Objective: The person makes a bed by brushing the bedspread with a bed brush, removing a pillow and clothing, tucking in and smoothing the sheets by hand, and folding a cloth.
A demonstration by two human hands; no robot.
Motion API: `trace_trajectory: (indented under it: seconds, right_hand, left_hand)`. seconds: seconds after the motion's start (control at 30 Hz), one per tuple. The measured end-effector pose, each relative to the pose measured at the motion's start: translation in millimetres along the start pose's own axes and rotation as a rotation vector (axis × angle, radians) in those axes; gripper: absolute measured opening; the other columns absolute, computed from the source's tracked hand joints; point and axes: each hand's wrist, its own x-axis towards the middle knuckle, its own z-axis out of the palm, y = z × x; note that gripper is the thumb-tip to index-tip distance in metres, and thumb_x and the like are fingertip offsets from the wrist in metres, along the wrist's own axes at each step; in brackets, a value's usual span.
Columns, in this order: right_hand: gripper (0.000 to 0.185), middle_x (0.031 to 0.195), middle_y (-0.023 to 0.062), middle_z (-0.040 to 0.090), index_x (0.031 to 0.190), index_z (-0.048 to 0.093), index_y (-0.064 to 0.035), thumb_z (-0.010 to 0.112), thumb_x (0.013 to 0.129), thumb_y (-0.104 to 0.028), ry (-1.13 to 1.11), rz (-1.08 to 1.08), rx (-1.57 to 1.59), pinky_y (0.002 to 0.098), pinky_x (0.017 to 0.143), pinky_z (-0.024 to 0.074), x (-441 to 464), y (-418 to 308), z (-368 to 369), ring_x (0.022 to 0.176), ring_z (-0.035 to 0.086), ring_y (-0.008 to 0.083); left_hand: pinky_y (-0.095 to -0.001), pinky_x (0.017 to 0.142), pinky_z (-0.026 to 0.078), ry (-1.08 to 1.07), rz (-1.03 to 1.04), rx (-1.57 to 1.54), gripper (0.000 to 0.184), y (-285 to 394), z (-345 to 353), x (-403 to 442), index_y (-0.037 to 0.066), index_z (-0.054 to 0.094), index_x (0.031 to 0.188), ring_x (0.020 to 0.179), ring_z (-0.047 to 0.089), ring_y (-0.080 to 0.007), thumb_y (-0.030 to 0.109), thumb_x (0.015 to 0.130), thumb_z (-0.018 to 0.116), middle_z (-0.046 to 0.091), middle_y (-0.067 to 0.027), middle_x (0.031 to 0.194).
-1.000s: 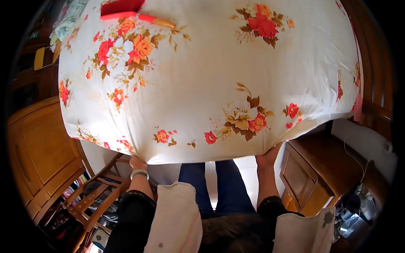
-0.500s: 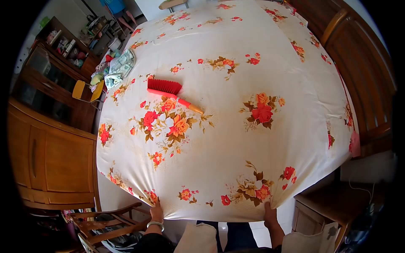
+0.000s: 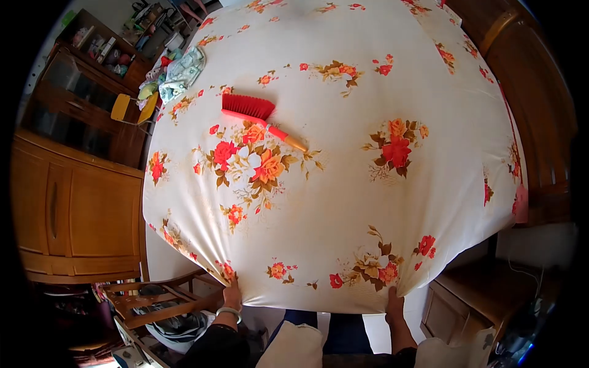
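Observation:
A cream bed sheet (image 3: 331, 214) with red and orange flowers covers the bed in front of me. My left hand (image 3: 232, 297), with a pale bangle at the wrist, grips its near edge on the left. At the right of that same edge, my right hand (image 3: 394, 300) is closed on the cloth. Creases fan out from both grips, and the edge is stretched between them. On top of the sheet, left of centre, lies a red-bristled bed brush (image 3: 248, 108) with a wooden handle end, out of reach of both hands.
A wooden chair (image 3: 165, 300) stands close by my left arm, with a wooden cabinet (image 3: 80, 208) beyond it. At the right are a bedside table (image 3: 457, 306) and the wooden headboard (image 3: 531, 104). Folded pale-green cloth (image 3: 183, 72) lies at the bed's far left edge.
Both hands keep hold of the sheet's edge, and the creases at the left have deepened. The brush and sheet appear slightly higher and further right in view. The person at the back is mostly out of view.

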Motion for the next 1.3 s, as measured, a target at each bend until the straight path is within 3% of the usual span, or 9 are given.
trace_trajectory:
  seconds: [0.07,0.27,0.3,0.4,0.5,0.63,0.83,1.0,1.3]
  right_hand:
    - [0.054,0.121,0.0126,0.052,0.132,0.038,0.0032,0.051,0.092,-0.03,0.001,0.026,-0.041,0.0334,0.091,0.0424,6.7,6.0,2.1,0.106,0.052,0.0221]
    - [0.056,0.111,0.0133,0.058,0.122,0.048,0.0087,0.052,0.092,-0.038,0.141,0.158,-0.255,0.033,0.084,0.045,31.5,1.9,30.0,0.096,0.057,0.0225]
    - [0.055,0.109,0.0136,0.059,0.12,0.049,0.0091,0.051,0.092,-0.039,0.188,0.153,-0.286,0.0334,0.083,0.0457,44.2,9.7,24.8,0.094,0.058,0.0227]
    - [0.053,0.104,0.014,0.061,0.112,0.055,0.0093,0.05,0.093,-0.04,0.272,0.186,-0.445,0.0339,0.078,0.0473,52.5,7.6,22.1,0.089,0.059,0.0235]
    - [0.053,0.103,0.0141,0.061,0.11,0.055,0.0106,0.05,0.092,-0.039,0.244,0.21,-0.504,0.0328,0.078,0.0476,71.9,5.5,16.7,0.089,0.06,0.0235]
    - [0.046,0.1,0.0072,0.055,0.125,0.042,-0.012,0.049,0.091,-0.042,0.332,0.553,-0.592,0.0533,0.076,0.0422,110.3,19.4,-6.8,0.086,0.055,0.0245]
    - [0.028,0.083,0.0044,0.055,0.112,0.05,-0.011,0.05,0.092,-0.03,0.367,0.413,-0.572,0.0412,0.065,0.0471,74.0,15.5,22.0,0.073,0.055,0.0191]
    - [0.028,0.083,0.0083,0.059,0.114,0.049,-0.0079,0.049,0.092,-0.026,0.132,0.444,-0.664,0.0377,0.061,0.0511,27.6,14.8,121.2,0.07,0.06,0.0206]
    - [0.031,0.086,0.0102,0.062,0.112,0.051,-0.0025,0.051,0.092,-0.026,-0.345,0.324,-0.83,0.0306,0.063,0.0522,-37.3,17.2,333.9,0.072,0.063,0.0202]
  left_hand:
    - [-0.0336,0.068,0.045,-0.052,0.065,-0.026,0.079,-3.9,5.8,10.3,-0.009,0.056,0.114,0.077,0.055,-0.018,0.063,0.087,0.042,0.063,-0.011,0.091]
    - [-0.0416,0.087,0.045,0.078,0.017,0.28,0.047,-89.9,30.3,108.9,-0.006,0.059,0.108,0.103,0.058,-0.037,0.036,0.09,0.047,0.062,-0.0254,0.104]
    - [-0.0411,0.082,0.048,-0.037,0.155,0.744,0.044,-90.5,27.6,117.4,-0.004,0.06,0.107,0.097,0.062,-0.0349,0.035,0.089,0.049,0.064,-0.0241,0.101]
    - [-0.0307,0.034,0.034,-0.137,-0.293,-0.038,0.008,-47.0,20.6,84.1,0.003,0.055,0.079,0.044,0.05,-0.0176,0.01,0.082,0.052,0.055,-0.0101,0.064]
    - [-0.03,0.042,0.044,-0.2,-0.4,-0.087,0.016,-34.8,20.0,81.7,0.001,0.056,0.085,0.05,0.056,-0.0204,0.017,0.085,0.051,0.056,-0.0106,0.067]
    - [-0.0307,0.054,0.051,-0.021,-0.372,-0.314,0.026,-25.6,2.5,122.2,0.002,0.054,0.097,0.066,0.06,-0.0202,0.027,0.09,0.051,0.056,-0.0079,0.082]
    - [-0.0329,0.064,0.049,0.265,-0.263,-0.789,0.03,30.2,-101.0,235.7,0.009,0.053,0.094,0.074,0.054,-0.0178,0.039,0.093,0.049,0.049,-0.0036,0.085]
    - [-0.0325,0.069,0.049,0.292,-0.2,-0.908,0.042,96.8,-156.8,315.5,0.006,0.042,0.121,0.08,0.056,-0.019,0.035,0.092,0.051,0.051,-0.0059,0.099]
    - [-0.0311,0.066,0.056,0.649,0.157,-0.25,0.066,91.4,-215.2,498.7,0.007,0.028,0.137,0.094,0.061,-0.0223,0.005,0.08,0.063,0.05,-0.014,0.124]
